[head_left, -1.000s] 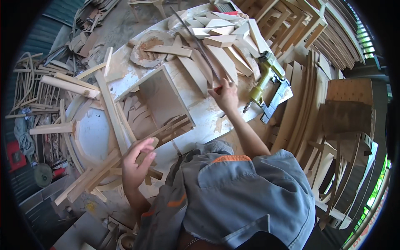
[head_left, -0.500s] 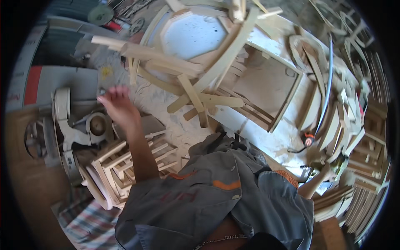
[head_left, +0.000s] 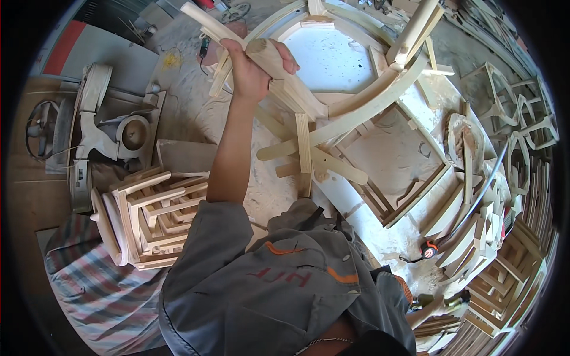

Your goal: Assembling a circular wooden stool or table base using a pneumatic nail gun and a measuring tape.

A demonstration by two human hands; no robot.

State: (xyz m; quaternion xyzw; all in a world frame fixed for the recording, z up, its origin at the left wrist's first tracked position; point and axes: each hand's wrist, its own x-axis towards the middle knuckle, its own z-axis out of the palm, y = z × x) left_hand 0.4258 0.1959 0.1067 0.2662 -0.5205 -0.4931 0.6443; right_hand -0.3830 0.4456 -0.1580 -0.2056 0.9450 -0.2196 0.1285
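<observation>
left hand (head_left: 252, 71): raised over the far left edge of the dusty workbench (head_left: 409, 237), fingers clamped round a rounded wooden leg (head_left: 285, 74) of a chair frame. leg's long axis runs from the fist down-right toward the bench centre. right hand: low by the near right corner, mostly hidden, finger state cannot be told. left hand nearer. stacked stool frames (head_left: 151, 216) left of bench. no labels legible.

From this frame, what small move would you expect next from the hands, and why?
Probably lowering the wooden piece onto the workbench. The left hand grips it raised above the bench, beside the curved wooden frame. The right hand is barely visible at the lower right.
</observation>
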